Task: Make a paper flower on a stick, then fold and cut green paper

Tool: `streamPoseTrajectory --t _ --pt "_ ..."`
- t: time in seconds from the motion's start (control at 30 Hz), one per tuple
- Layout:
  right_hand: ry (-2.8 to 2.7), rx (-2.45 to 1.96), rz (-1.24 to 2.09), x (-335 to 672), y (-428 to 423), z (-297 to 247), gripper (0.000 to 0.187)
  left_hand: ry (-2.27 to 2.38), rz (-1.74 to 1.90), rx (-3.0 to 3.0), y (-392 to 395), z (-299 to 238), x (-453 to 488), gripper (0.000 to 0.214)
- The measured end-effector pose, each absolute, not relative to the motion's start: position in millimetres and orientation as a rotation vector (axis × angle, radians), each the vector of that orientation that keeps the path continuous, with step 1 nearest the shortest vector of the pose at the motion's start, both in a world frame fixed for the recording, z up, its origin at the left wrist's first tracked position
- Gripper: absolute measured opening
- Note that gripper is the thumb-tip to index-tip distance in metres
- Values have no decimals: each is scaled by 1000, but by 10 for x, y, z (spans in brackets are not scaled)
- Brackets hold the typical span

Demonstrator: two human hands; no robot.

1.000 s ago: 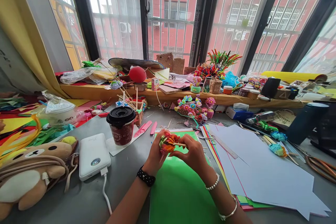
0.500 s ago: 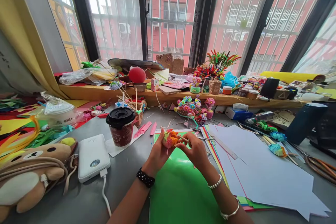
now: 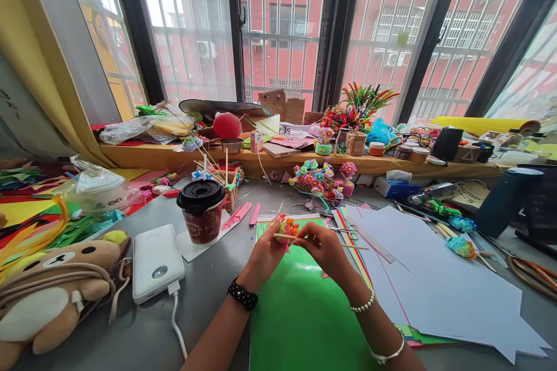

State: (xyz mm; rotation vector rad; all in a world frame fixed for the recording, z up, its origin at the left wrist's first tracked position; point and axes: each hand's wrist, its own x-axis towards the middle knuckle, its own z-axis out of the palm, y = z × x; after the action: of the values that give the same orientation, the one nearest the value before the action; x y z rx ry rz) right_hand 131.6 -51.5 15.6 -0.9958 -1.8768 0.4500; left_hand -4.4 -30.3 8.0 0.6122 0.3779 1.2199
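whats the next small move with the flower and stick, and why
Probably a light press of the stick against one petal of the flower: the right hand pinches the stick, which crosses in front of the flower in this view, and the left hand holds the flower, so it could brace it.

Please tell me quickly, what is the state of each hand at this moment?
Left hand: closed around a colourful paper flower.
Right hand: closed, fingertips pinching a thin stick in front of the flower.
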Motion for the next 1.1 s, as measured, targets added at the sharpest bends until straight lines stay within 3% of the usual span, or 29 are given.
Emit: streamPoseTrajectory --t 0.27,0.67,1.1 --pt "-1846 -1003 368 1319 -485 159 13 384 1172 687 -323 81 -24 14" --pt "-1834 -996 627 1332 -511 220 14 463 1149 656 -335 101 -11 13" --pt "-1841 -1008 613 1314 -502 198 11 488 1144 703 -337 59 9 13"
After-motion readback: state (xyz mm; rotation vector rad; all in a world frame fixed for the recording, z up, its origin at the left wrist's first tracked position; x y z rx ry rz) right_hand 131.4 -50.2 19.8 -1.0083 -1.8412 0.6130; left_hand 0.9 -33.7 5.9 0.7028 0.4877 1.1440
